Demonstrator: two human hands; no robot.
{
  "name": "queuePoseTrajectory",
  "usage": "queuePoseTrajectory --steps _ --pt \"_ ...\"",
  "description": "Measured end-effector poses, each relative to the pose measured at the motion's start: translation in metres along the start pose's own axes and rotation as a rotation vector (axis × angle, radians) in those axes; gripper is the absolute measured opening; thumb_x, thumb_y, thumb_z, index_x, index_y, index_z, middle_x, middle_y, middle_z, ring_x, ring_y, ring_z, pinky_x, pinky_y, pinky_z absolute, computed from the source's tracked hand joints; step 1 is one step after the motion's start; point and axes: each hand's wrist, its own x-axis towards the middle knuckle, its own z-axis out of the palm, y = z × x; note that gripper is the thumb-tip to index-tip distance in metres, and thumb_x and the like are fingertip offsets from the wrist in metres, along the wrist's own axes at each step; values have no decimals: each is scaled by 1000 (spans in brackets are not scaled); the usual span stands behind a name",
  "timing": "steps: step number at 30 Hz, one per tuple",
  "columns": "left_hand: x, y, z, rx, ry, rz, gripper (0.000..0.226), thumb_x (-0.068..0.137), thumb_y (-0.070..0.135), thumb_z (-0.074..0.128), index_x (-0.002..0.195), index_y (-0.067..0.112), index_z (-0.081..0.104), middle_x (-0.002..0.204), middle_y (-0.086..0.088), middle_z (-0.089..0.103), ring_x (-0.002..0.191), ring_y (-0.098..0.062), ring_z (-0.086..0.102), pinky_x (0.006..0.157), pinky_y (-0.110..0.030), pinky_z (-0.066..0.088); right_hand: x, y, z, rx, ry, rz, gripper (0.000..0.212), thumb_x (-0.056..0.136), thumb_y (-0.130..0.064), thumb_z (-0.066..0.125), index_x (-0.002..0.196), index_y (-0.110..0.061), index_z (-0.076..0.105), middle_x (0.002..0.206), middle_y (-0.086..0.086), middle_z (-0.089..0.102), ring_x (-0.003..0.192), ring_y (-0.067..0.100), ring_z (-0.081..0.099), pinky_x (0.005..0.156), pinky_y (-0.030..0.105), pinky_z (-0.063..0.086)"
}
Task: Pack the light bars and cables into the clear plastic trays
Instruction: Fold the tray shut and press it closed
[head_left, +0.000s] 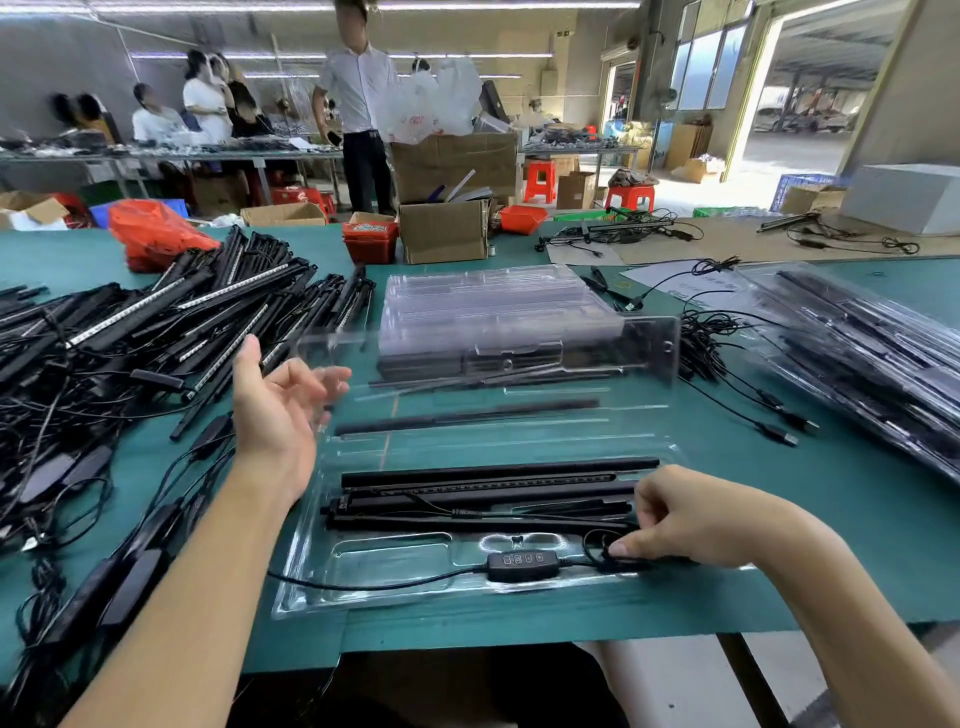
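On the green table, the light bars (498, 493) lie in the open clear tray (363, 561). The right hand (691, 519) pinches the limp cable (602, 545). The left hand (275, 405), fingers relaxed, touches the thin, bendy lid (519, 374); better held at its edge.

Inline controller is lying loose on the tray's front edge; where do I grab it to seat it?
Pinch the inline controller across its narrow front and back sides, coming from above. It lies flat, buttons up, with cable leaving both ends, so the ends are blocked. The right hand already pinches the cable just to its right.
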Motion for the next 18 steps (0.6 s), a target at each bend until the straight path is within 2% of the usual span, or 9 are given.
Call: queuePoseTrajectory --steps 2,4,6,7,9,11,12,15,18 --pt "-2 4 -4 70 -132 -23 67 101 53 30 45 18 42 93 -12 72 83 -22 63 90 -44 40 1 0 0 -11 5 2 47 76 -57 78 69 -21 49 57 -7 49 54 13 42 55 27 34" --pt "-6 5 -8 184 -285 -61 50 95 38 42 51 16 48 105 -17 71 98 -27 62 107 -52 36 3 0 1 -35 5 3 46 76 -58 78 69 -21 50 56 -8 48 52 12 42 52 26 33" --pt "-10 9 -17 286 -476 -103 29 78 38 59 74 10 63 118 -17 69 113 -28 61 114 -53 30 6 0 1 -38 16 0 45 77 -56 77 71 -21 50 57 -7 50 53 11 42 52 26 33" --pt "-11 11 -22 342 -563 -135 39 68 40 70 91 9 69 125 -11 68 121 -24 59 112 -49 31 7 1 1 -29 30 -6 44 78 -55 77 72 -21 50 59 -7 51 54 11 43 52 25 34" --pt "-13 18 -29 502 -684 -182 60 61 37 80 118 22 69 135 7 62 132 -14 50 111 -40 28 11 3 0 5 67 -17 43 79 -53 78 73 -20 50 60 -6 53 55 11 45 54 25 35" --pt "-14 25 -30 781 -708 -178 54 70 36 80 120 46 65 140 24 50 137 -9 34 116 -42 20 14 2 0 18 95 -15 42 81 -52 76 72 -20 50 62 -7 53 56 11 45 54 25 36" --pt "-13 27 -28 942 -706 -173 50 76 35 81 118 54 62 140 26 45 136 -7 30 116 -42 19 16 1 1 20 98 -9 43 82 -52 74 71 -20 49 63 -5 53 58 12 45 56 26 36" --pt "-12 24 -15 1266 -737 -194 47 92 20 70 121 54 57 146 11 43 132 -11 42 111 -35 30 21 -1 3 39 90 10 45 86 -54 70 69 -19 47 63 -4 49 62 15 44 59 29 34" --pt "-17 9 7 1340 -601 -165 35 96 17 51 108 50 55 130 -4 50 107 -22 56 98 -37 42 21 -1 6 83 123 2 45 84 -51 74 68 -19 47 60 -5 48 58 13 43 57 26 34"
